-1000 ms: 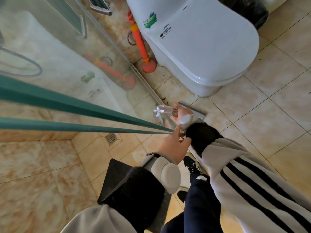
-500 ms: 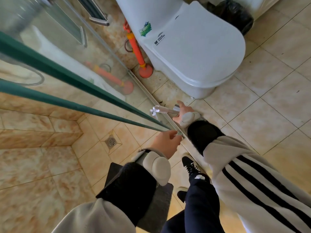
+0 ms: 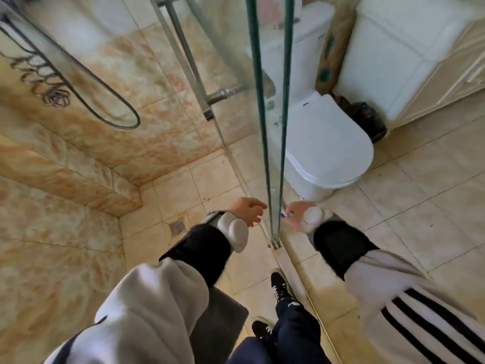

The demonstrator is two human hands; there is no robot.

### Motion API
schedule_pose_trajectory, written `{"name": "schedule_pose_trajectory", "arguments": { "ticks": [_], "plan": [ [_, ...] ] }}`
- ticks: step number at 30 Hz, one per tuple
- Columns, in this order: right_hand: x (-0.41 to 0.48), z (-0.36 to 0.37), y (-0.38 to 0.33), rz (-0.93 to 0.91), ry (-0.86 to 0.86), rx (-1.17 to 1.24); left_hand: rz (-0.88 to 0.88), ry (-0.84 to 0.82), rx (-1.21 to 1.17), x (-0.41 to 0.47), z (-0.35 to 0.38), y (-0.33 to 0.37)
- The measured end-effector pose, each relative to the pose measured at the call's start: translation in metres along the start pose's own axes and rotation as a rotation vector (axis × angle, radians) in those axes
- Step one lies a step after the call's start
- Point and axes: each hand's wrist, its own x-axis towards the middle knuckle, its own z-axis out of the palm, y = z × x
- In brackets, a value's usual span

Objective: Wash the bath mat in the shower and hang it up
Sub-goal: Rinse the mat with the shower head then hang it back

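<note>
Head view, the only one supplied. I look down past two glass door edges [image 3: 274, 153] that stand almost together between the shower and the room.

The right grip [image 3: 299, 215], on the room side, is curled round the small chrome door handle [image 3: 286, 213]. The left grip [image 3: 248, 211] is on the shower side with its fingers loosely curled and their tips just beside the nearer glass edge. I cannot tell whether they pinch the glass or hang free of it.

The bath mat [image 3: 217, 324], dark grey, lies flat on the shower floor by my feet, partly hidden under the left sleeve [image 3: 147, 311] and apart from the floor drain [image 3: 178, 227]. The shower hose [image 3: 105, 101] loops on the tiled wall. The toilet [image 3: 328, 143] stands just outside the glass.

Assessment: the step in hand is setting the door, and washing has not begun. I recommend sliding the panel by the handle alone, keeping the left fingertips out of the gap between the edges. Both shoes [image 3: 280, 285] should stay off the track.
</note>
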Motion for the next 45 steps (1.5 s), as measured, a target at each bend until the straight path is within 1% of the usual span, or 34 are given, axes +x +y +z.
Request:
{"name": "schedule_pose_trajectory", "arguments": {
  "ticks": [3,5,7,13,16,19,22,24,26,28,31,33,34,38,41,45],
  "plan": [
    [-0.022,0.01,-0.046,-0.107,-0.055,-0.048,0.0,0.089,-0.1,-0.035,-0.041,-0.025],
    [-0.031,0.016,-0.066,-0.139,-0.115,-0.061,-0.014,0.129,-0.133,-0.049,-0.057,-0.037],
    [-0.042,0.021,-0.106,-0.21,-0.148,-0.114,-0.017,0.202,-0.211,-0.075,-0.084,-0.059],
    [-0.057,0.027,-0.236,-0.394,-0.203,-0.162,-0.031,0.452,-0.389,-0.145,-0.162,-0.124],
    [-0.056,0.014,-0.289,-0.469,-0.193,-0.222,-0.027,0.548,-0.437,-0.158,-0.196,-0.136],
    [-0.041,-0.012,-0.338,-0.527,-0.145,-0.229,-0.007,0.636,-0.481,-0.155,-0.23,-0.134],
    [-0.026,-0.038,-0.377,-0.577,-0.1,-0.158,0.018,0.67,-0.5,-0.148,-0.257,-0.126],
    [-0.014,-0.059,-0.41,-0.597,-0.043,-0.105,0.028,0.712,-0.502,-0.143,-0.284,-0.119],
    [-0.005,-0.079,-0.442,-0.598,-0.032,-0.027,0.039,0.779,-0.496,-0.141,-0.309,-0.112],
    [0.003,-0.101,-0.473,-0.608,-0.013,-0.002,0.053,0.847,-0.481,-0.139,-0.335,-0.109],
    [0.012,-0.132,-0.511,-0.649,0.041,0.007,0.063,0.888,-0.463,-0.139,-0.37,-0.104],
    [0.02,-0.154,-0.539,-0.663,0.079,0.084,0.089,0.932,-0.466,-0.135,-0.401,-0.101],
    [0.021,-0.159,-0.543,-0.658,0.069,0.106,0.09,0.944,-0.458,-0.135,-0.404,-0.1],
    [0.034,-0.204,-0.593,-0.682,0.114,0.133,0.132,0.955,-0.42,-0.126,-0.463,-0.093],
    [0.042,-0.236,-0.632,-0.709,0.148,0.223,0.181,0.96,-0.358,-0.12,-0.511,-0.083],
    [0.04,-0.27,-0.666,-0.725,0.199,0.322,0.24,0.945,-0.28,-0.115,-0.559,-0.063]
  ]
}}
